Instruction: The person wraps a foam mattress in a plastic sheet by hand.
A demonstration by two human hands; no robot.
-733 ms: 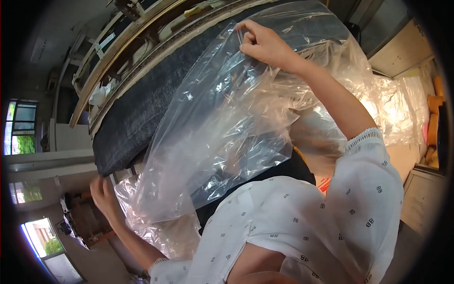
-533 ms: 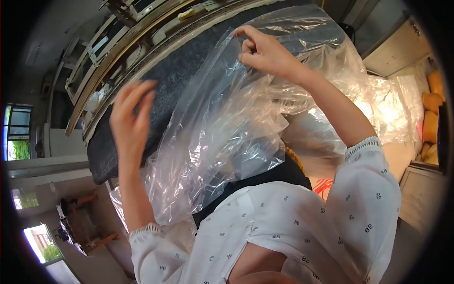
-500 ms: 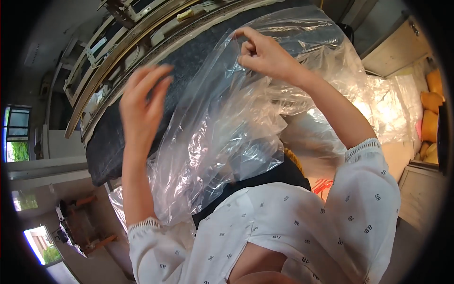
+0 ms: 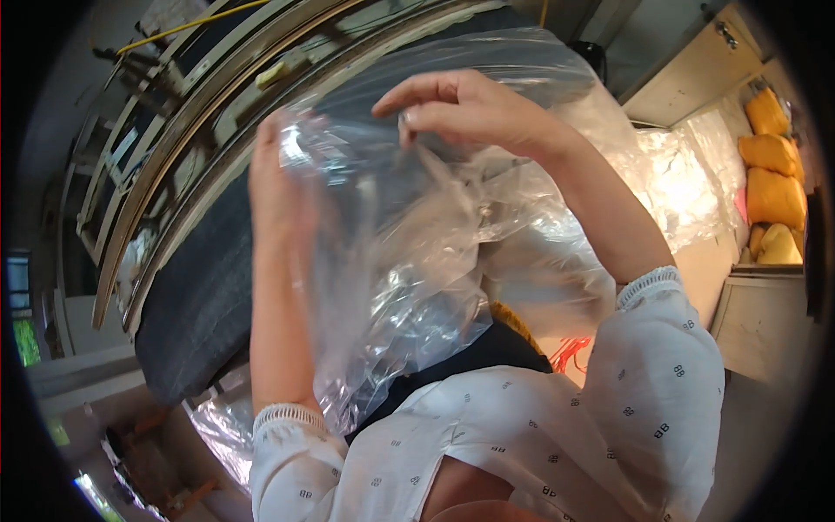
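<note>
A large clear plastic bag (image 4: 417,287) lies crumpled over the dark table and across my lap, its film catching bright glints. My left hand (image 4: 283,187) is raised at the bag's left side, with film over its fingers. Those fingers are blurred, and their grip is hidden by glare. To the right, my right hand (image 4: 465,113) is bent over the upper part of the bag. Its thumb and fingers pinch the film, while the index finger points left.
A dark padded table (image 4: 209,270) curves beneath the bag, with long metal rails (image 4: 165,183) along its far side. Yellow-orange bundles (image 4: 774,187) are stacked at the right beside more shiny plastic film (image 4: 687,183). Red strings (image 4: 571,352) lie near my waist.
My left hand, earlier apart from the film, has moved right and now meets the bag. My right hand has turned and come lower in the view, drawing the film along.
</note>
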